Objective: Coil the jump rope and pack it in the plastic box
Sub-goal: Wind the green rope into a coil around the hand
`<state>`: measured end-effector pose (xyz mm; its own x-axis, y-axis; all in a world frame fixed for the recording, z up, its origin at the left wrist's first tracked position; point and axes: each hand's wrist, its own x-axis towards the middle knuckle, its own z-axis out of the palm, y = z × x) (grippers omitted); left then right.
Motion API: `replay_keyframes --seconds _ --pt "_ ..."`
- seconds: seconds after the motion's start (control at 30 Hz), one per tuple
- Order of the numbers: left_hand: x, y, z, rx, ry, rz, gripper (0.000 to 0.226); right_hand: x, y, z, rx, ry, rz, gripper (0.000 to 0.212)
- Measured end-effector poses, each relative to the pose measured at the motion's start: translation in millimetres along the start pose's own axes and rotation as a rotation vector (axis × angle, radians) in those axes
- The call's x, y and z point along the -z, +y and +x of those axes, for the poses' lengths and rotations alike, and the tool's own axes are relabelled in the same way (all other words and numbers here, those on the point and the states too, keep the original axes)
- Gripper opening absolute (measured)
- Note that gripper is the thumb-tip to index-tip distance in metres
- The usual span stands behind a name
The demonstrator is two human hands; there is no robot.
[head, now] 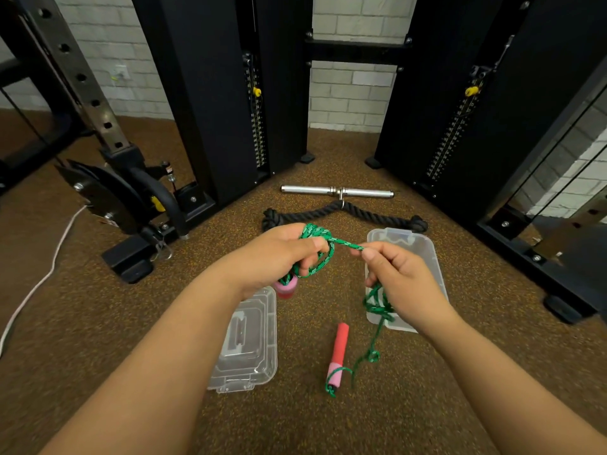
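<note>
Above gym floor, two hands, left (pixel 279 254) and right (pixel 399 277), gripping one green rope (pixel 345 243)

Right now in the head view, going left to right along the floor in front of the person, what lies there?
White cord → clear lid → red jump rope handle → open plastic box, partly behind the right hand.

Speckled brown floor (pixel 328 421), clear plastic box (pixel 423 254), clear lid (pixel 249 349), red-pink handle (pixel 338 353), black rope attachment (pixel 328 211), metal bar (pixel 312 189)
</note>
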<state>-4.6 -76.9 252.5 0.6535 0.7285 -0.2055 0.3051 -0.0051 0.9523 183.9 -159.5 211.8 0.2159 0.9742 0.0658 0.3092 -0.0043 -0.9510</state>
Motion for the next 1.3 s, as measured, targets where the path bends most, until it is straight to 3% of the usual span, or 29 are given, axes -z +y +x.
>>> replay_keyframes --seconds 0.23,0.5,0.6,0.73,0.87,1.07,1.2,1.3 --pt "-4.1 7.2 1.0 -0.019 0.072 -0.541 0.016 -2.5 14.6 -4.7 0.065 0.019 -0.283 0.024" --pt "-0.5 8.5 6.2 0.023 0.188 -0.882 0.019 -25.4 -4.6 -20.2 0.227 -0.123 -0.826 0.025" --pt "-3.4 9.2 6.8 0.019 0.198 -0.801 0.023 -34.8 -12.2 -26.1 0.298 -0.163 -0.943 0.028" --pt "-11.3 8.4 4.7 0.055 0.176 -0.386 0.025 -45.6 -27.0 -32.3 0.401 -0.157 -1.029 0.019" --pt "-17.3 8.6 2.7 0.046 0.139 -0.070 0.026 -38.9 -41.2 -30.4 0.406 -0.138 -0.964 0.020" --pt "-20.6 6.8 1.9 0.047 0.015 0.015 0.021 -16.6 -52.0 -21.7 0.375 -0.078 -0.831 0.036" --pt "-20.6 7.0 1.5 0.029 -0.080 -0.042 0.017 -7.5 -49.5 -16.7 0.279 -0.083 -0.663 0.016" --pt "-17.4 9.2 -1.3 0.003 -0.186 -0.093 0.018 3.2 -50.6 -12.0 0.193 -0.046 -0.418 0.011"
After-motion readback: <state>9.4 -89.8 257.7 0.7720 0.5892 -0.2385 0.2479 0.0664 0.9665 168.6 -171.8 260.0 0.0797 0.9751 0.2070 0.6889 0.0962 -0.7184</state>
